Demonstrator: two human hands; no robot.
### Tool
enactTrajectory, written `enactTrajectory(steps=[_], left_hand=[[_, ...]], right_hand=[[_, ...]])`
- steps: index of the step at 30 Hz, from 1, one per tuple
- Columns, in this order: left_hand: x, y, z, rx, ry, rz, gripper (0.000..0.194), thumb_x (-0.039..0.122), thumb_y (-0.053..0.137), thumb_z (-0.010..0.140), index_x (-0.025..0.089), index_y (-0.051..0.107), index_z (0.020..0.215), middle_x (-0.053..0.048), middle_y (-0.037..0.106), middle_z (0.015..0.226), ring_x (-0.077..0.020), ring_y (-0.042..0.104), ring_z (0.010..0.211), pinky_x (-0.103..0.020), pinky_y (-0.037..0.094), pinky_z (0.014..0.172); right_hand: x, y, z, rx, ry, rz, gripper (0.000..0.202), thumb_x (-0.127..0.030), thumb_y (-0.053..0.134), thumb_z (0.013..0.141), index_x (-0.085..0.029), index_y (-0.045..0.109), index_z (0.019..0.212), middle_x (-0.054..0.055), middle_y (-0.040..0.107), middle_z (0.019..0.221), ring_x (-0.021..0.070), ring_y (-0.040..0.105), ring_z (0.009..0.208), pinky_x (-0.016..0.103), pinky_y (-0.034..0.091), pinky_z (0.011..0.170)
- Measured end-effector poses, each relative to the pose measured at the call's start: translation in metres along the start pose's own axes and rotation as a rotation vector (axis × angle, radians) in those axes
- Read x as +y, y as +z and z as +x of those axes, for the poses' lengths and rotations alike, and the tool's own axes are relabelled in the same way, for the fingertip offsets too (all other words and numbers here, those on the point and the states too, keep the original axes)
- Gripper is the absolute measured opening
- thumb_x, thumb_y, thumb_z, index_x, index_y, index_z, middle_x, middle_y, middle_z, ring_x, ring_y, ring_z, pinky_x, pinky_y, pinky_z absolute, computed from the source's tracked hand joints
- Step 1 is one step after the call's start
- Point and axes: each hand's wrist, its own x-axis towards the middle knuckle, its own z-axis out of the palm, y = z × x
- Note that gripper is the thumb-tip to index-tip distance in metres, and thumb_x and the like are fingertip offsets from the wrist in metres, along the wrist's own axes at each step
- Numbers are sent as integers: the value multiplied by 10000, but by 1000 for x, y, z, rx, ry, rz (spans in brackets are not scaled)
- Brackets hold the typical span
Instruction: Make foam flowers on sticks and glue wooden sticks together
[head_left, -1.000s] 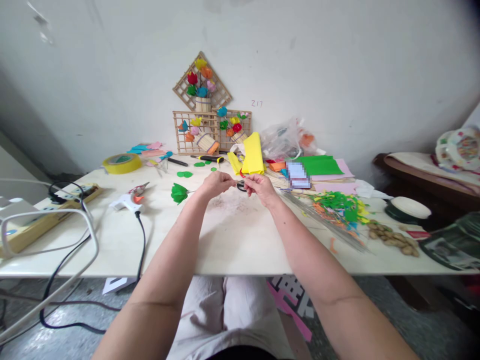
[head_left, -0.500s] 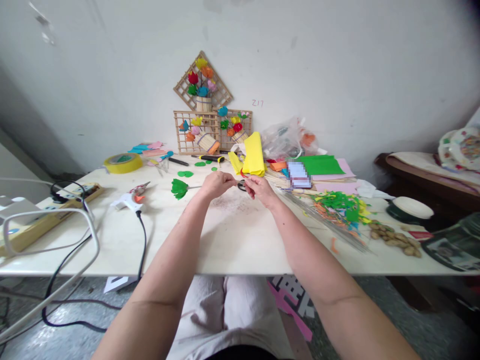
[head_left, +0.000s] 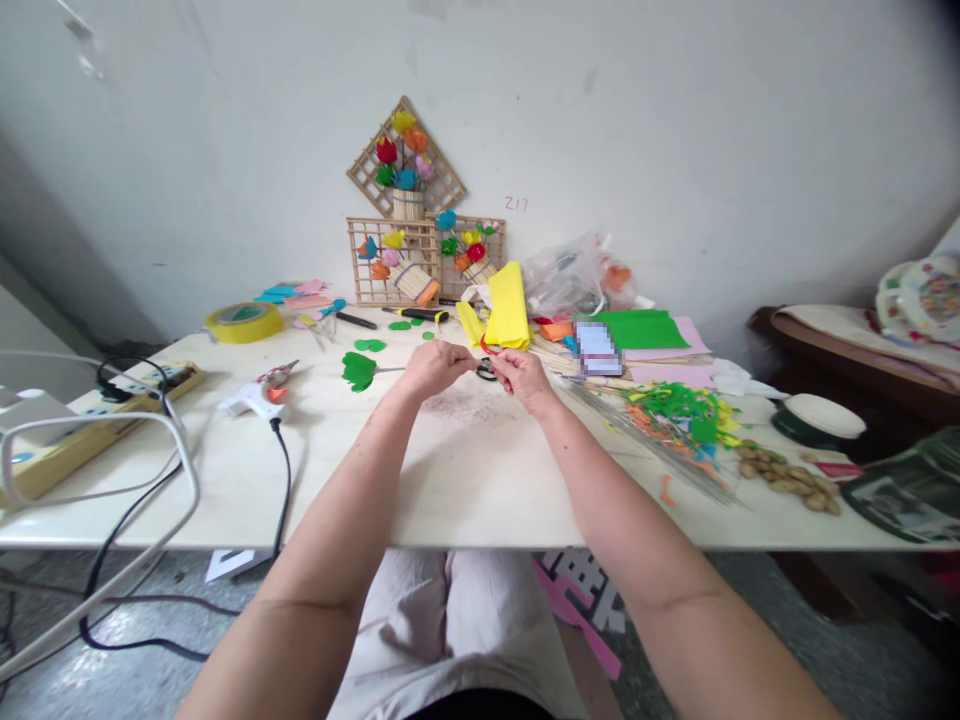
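My left hand (head_left: 441,366) is pinched closed over the middle of the table, and my right hand (head_left: 523,378) is closed just right of it, fingertips almost meeting. What they pinch is too small to make out. Black loops (head_left: 486,370), like scissor handles, show between the hands, and I cannot tell if they lie on the table. A curved red piece (head_left: 489,347) is just beyond my right fingertips. Left of my left hand lies a green paper flower (head_left: 359,371), its thin stem running toward that wrist. Green paper leaves (head_left: 370,346) rest behind it.
A glue gun (head_left: 257,400), yellow tape roll (head_left: 244,322) and power strip (head_left: 112,420) are at left. Lattice frames with flowers (head_left: 405,165) lean on the wall. Yellow paper (head_left: 508,308), wires (head_left: 652,440), paper scraps (head_left: 679,410) and peanuts (head_left: 787,477) lie right.
The hands hold almost the same place and pose, with only slight finger movement. The whole view has shifted a little.
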Motion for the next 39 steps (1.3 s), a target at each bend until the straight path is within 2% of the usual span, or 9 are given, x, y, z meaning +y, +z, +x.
enactTrajectory(steps=[6, 19, 29, 39], left_hand=[[4, -2, -1, -21, -9, 22, 320, 407, 494, 808, 187, 726, 796, -24, 640, 638, -128, 513, 598, -232, 301, 569], [3, 0, -1, -16, 4, -11, 314, 395, 494, 808, 182, 721, 766, -21, 632, 627, -121, 490, 581, -231, 286, 560], [0, 1, -1, -51, 3, -13, 244, 308, 507, 773, 194, 724, 784, -15, 648, 639, -131, 506, 597, -231, 295, 561], [-6, -2, -2, -92, -9, -48, 247, 299, 504, 771, 192, 727, 778, -10, 680, 702, -126, 541, 633, -220, 319, 572]], right_hand=[[2, 1, 0, -3, 6, -7, 441, -549, 635, 670, -200, 416, 514, -67, 362, 405, 56, 300, 361, 216, 237, 356], [10, -2, 3, -14, 14, -43, 448, -586, 617, 670, -202, 441, 521, -71, 363, 387, 53, 285, 323, 220, 211, 334], [13, -1, 3, -19, 21, -51, 425, -558, 626, 665, -198, 464, 507, -64, 368, 397, 59, 298, 341, 223, 226, 343], [15, -1, 1, -94, 83, -113, 344, -509, 593, 719, -180, 546, 631, -60, 444, 452, 60, 332, 352, 206, 237, 339]])
